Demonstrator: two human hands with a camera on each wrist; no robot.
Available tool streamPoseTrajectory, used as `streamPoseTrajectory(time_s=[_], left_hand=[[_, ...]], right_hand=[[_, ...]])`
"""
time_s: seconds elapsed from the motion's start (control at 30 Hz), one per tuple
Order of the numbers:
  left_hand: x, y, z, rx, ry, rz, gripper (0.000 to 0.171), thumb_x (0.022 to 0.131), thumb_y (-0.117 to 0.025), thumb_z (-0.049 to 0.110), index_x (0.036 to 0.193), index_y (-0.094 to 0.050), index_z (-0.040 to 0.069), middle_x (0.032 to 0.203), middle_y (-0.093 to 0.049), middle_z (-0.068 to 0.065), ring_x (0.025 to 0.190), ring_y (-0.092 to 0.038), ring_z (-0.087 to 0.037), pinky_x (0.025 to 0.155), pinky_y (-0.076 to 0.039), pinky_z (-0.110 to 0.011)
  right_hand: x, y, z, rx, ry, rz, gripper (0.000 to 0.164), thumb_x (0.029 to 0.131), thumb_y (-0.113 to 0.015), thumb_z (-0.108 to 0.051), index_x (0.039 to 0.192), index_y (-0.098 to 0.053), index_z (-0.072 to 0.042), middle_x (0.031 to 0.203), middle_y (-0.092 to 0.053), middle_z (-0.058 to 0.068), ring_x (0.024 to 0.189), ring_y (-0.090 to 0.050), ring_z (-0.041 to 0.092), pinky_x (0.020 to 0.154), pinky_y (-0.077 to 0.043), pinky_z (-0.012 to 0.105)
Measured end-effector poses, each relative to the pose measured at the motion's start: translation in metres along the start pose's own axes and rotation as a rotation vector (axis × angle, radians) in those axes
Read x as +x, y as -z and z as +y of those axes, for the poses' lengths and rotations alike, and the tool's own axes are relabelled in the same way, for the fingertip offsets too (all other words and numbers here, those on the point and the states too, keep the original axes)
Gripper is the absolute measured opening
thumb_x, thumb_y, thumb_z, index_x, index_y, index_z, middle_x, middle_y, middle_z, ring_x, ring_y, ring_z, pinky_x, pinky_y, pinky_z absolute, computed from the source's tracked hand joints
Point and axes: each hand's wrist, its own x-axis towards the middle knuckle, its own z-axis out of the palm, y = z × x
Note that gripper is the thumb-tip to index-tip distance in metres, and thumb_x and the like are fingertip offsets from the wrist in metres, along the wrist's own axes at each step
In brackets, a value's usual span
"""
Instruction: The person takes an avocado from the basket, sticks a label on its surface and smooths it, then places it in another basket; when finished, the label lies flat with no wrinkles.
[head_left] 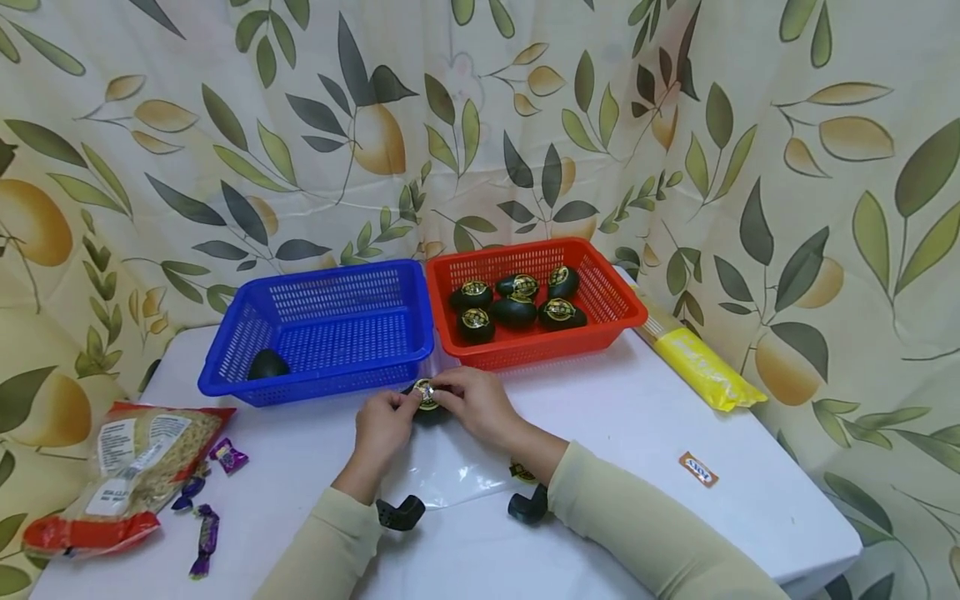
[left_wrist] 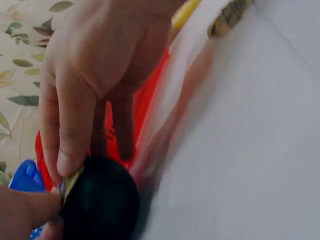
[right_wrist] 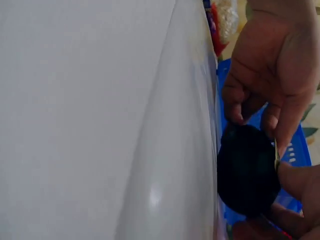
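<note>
A dark green avocado [head_left: 431,414] with a black-and-gold sticker [head_left: 425,394] is held between both hands, just above the table in front of the baskets. My left hand [head_left: 384,429] grips its left side, thumb at the sticker. On the other side my right hand [head_left: 480,404] holds it, fingertips against the sticker's edge. The right wrist view shows the avocado [right_wrist: 248,170] from below, left fingers [right_wrist: 287,120] curled at its top. A clear plastic sheet [head_left: 450,479] lies beneath the hands. Another black-and-gold sticker [head_left: 522,472] sits by the right sleeve, partly hidden.
A blue basket [head_left: 315,379] with one avocado [head_left: 267,364] stands behind, beside a red basket [head_left: 525,357] of several stickered avocados. On the left lie a grain bag [head_left: 135,458] and purple-wrapped candies [head_left: 205,542]; on the right, a yellow packet [head_left: 705,367] and small orange wrapper [head_left: 698,469].
</note>
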Motion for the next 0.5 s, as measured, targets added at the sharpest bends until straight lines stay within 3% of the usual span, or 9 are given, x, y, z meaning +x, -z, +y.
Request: streamPoseTrajectory(time_s=[0.1, 0.23, 0.33, 0.4, 0.5], left_hand=[[-0.001, 0.002, -0.002, 0.063, -0.055, 0.051, 0.033, 0.095, -0.074, 0.041, 0.095, -0.071, 0.008, 0.093, -0.072, -0.011, 0.088, -0.064, -0.026, 0.071, -0.048, -0.036], [-0.004, 0.001, -0.004, 0.155, -0.273, 0.106, 0.026, 0.093, -0.079, 0.033, 0.108, -0.079, 0.011, 0.109, -0.078, -0.011, 0.103, -0.072, -0.031, 0.087, -0.056, -0.048], [-0.005, 0.001, -0.003, 0.201, -0.407, 0.103, 0.026, 0.093, -0.08, 0.028, 0.116, -0.081, 0.015, 0.12, -0.076, -0.013, 0.112, -0.072, -0.034, 0.095, -0.057, -0.053], [-0.003, 0.002, -0.006, 0.191, -0.426, 0.096, 0.026, 0.093, -0.08, 0.028, 0.115, -0.08, 0.015, 0.122, -0.075, -0.014, 0.115, -0.071, -0.035, 0.098, -0.056, -0.053], [0.002, 0.004, -0.014, 0.102, -0.389, 0.092, 0.022, 0.093, -0.08, 0.025, 0.11, -0.082, 0.012, 0.118, -0.076, -0.012, 0.111, -0.074, -0.031, 0.094, -0.059, -0.049]], right_hand=[[0.003, 0.004, 0.0, -0.058, 0.058, -0.026, 0.021, 0.094, -0.078, -0.024, 0.114, -0.081, -0.018, 0.111, -0.078, 0.0, 0.104, -0.072, 0.016, 0.091, -0.058, 0.035], [0.008, 0.009, -0.001, -0.115, 0.121, -0.054, 0.019, 0.093, -0.079, -0.022, 0.11, -0.083, -0.014, 0.107, -0.079, 0.003, 0.102, -0.073, 0.018, 0.09, -0.058, 0.038], [0.01, 0.011, 0.0, -0.132, 0.161, -0.05, 0.018, 0.092, -0.079, -0.016, 0.109, -0.083, -0.011, 0.108, -0.08, 0.005, 0.104, -0.074, 0.02, 0.092, -0.059, 0.039], [0.011, 0.011, 0.001, -0.14, 0.164, -0.041, 0.018, 0.093, -0.078, -0.015, 0.109, -0.082, -0.011, 0.108, -0.08, 0.006, 0.105, -0.075, 0.021, 0.093, -0.059, 0.039], [0.011, 0.01, 0.002, -0.148, 0.171, -0.032, 0.017, 0.093, -0.077, -0.013, 0.109, -0.082, -0.01, 0.107, -0.08, 0.006, 0.104, -0.076, 0.021, 0.093, -0.06, 0.038]])
